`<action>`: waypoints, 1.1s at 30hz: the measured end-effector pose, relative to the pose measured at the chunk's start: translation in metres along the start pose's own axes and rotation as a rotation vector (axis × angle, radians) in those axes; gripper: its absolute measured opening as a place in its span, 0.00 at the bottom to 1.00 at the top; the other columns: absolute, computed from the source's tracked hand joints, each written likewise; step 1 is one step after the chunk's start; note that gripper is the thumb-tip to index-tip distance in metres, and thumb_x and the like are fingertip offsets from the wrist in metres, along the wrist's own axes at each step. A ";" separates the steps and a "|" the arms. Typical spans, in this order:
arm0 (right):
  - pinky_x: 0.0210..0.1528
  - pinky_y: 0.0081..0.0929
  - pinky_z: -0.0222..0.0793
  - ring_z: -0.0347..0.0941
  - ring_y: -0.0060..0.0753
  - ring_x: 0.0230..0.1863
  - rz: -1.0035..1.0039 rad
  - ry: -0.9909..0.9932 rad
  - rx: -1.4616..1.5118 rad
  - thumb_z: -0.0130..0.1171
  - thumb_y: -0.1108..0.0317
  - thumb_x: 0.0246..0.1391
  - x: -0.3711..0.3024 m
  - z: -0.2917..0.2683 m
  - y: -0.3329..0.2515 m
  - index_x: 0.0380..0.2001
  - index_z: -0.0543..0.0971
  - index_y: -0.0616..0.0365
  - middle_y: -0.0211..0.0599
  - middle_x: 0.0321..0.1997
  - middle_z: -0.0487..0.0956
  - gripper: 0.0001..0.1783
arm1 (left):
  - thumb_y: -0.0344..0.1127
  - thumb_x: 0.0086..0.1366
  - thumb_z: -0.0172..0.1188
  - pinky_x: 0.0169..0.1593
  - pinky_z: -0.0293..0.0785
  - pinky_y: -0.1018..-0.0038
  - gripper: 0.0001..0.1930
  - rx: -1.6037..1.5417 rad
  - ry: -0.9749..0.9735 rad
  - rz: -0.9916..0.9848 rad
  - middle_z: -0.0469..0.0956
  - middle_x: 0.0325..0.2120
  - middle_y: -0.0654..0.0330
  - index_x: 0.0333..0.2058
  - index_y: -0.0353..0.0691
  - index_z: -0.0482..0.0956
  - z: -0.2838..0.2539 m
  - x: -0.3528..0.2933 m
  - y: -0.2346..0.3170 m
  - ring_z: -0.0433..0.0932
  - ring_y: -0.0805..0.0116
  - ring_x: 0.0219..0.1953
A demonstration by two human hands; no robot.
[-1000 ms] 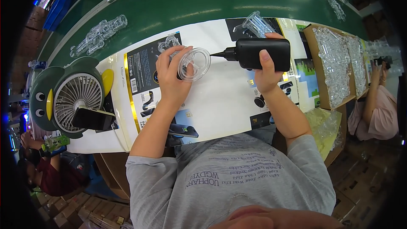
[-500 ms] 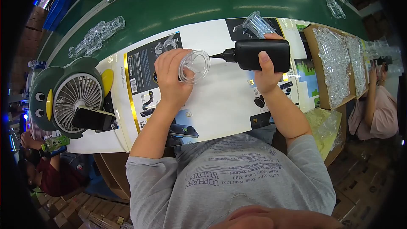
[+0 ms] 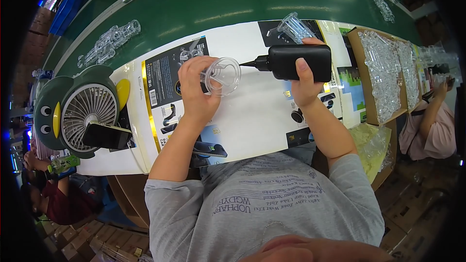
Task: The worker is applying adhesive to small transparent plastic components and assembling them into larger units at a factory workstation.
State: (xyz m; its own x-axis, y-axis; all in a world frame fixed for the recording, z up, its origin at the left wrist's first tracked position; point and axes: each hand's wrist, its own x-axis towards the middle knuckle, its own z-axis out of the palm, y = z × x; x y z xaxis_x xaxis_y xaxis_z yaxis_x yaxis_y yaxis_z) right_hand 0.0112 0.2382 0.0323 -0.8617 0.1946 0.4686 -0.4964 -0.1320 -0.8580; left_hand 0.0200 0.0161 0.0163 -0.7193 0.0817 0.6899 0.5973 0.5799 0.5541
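Observation:
My left hand (image 3: pixel 198 86) is closed round a clear, cup-like plastic piece (image 3: pixel 227 70), its round rim turned toward the right. In my right hand (image 3: pixel 307 83) lies a black squeeze bottle (image 3: pixel 298 62), held on its side. Its thin pointed nozzle (image 3: pixel 248 63) reaches left to the rim of the clear piece; whether the tip touches cannot be made out. Just beyond the bottle, a clear ribbed plastic cylinder (image 3: pixel 295 28) rests on the table. Both hands are above a white sheet with printed panels (image 3: pixel 259 116).
At the left stands a green animal-shaped fan (image 3: pixel 90 111) with a phone (image 3: pixel 108 136) before it. A cardboard box of clear parts (image 3: pixel 381 75) is at the right. Clear assemblies (image 3: pixel 110 43) lie on the green surface (image 3: pixel 228 2). Another person (image 3: pixel 432 126) works at far right.
My left hand has tilted the clear piece slightly, and its rim has turned a little. The bottle has hardly moved. The clear assemblies on the green surface have shifted slightly left.

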 end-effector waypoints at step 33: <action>0.39 0.17 0.65 0.67 0.21 0.36 0.021 -0.029 0.084 0.57 0.67 0.47 -0.001 0.005 -0.006 0.43 0.68 0.60 0.34 0.40 0.69 0.19 | 0.21 0.36 0.43 0.50 0.61 0.60 0.23 0.018 -0.110 0.104 0.73 0.31 0.52 0.36 0.34 0.73 -0.013 0.010 0.003 0.70 0.52 0.37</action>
State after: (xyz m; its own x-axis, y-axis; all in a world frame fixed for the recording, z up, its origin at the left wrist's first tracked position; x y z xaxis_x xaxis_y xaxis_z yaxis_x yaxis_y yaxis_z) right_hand 0.0151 0.2338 0.0381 -0.8742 0.1629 0.4575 -0.4841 -0.2168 -0.8478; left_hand 0.0196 0.0079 0.0313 -0.6892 0.2296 0.6872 0.6645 0.5784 0.4732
